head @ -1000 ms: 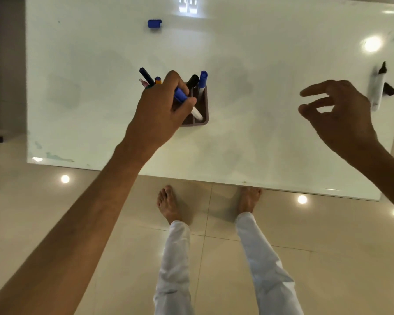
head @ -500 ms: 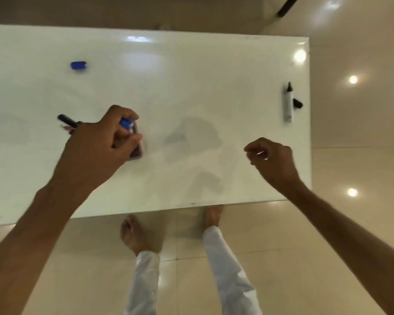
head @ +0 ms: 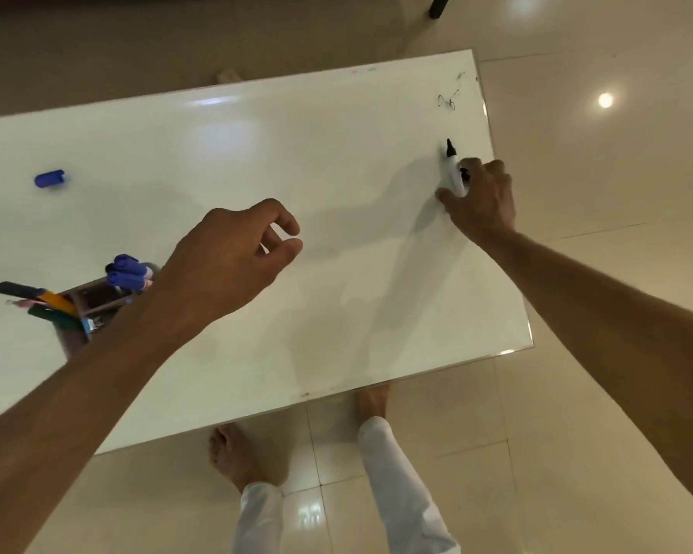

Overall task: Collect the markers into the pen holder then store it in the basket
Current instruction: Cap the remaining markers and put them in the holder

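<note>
A brown pen holder (head: 93,301) stands at the left of the white table (head: 257,153), holding several markers with blue, black, orange and green ends. My left hand (head: 233,257) hovers just right of it, empty, with the fingers loosely curled and apart. Near the table's right edge lies an uncapped black marker (head: 453,169) with a white body, tip pointing away. My right hand (head: 481,197) is down on it, fingers closing around its lower end; its black cap (head: 464,173) lies by the fingers. A loose blue cap (head: 49,179) rests at the far left. No basket is in view.
Black scribbles (head: 447,101) mark the table's far right corner. Glossy beige floor tiles (head: 577,273) surround the table. My bare feet (head: 245,457) and white trouser legs show below the near edge. A dark furniture leg (head: 439,4) stands at the top.
My left hand has let go of the blue marker, which now stands in the holder, and drawn away to the right. My right hand has reached out to the black marker at the right edge.
</note>
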